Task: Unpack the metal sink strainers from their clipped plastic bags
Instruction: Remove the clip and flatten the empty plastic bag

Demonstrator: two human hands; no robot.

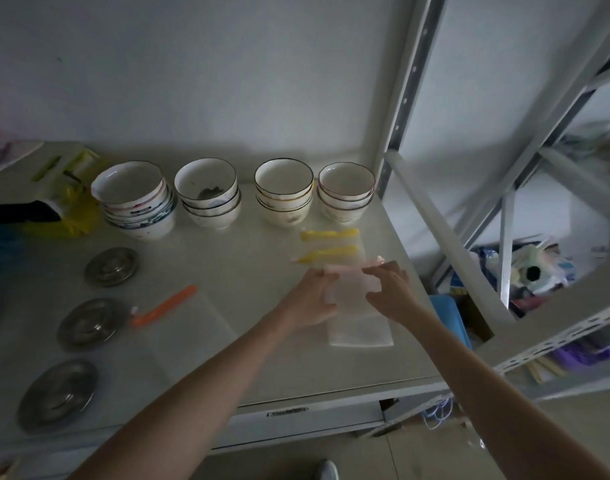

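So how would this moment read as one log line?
hands: left, right on pink clip | bag: clipped | strainers out: three

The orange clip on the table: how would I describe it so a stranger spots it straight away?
Start at the table with four stacks of bowls along its back. Near three metal strainers on the left lies an orange clip, diagonally, on a clear bag. The other clips are yellow or pink.

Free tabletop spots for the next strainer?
Bare: between the strainers and the yellow clips, in front of the bowl stacks; also the front edge below the orange clip. Crowded: both hands on the bag.
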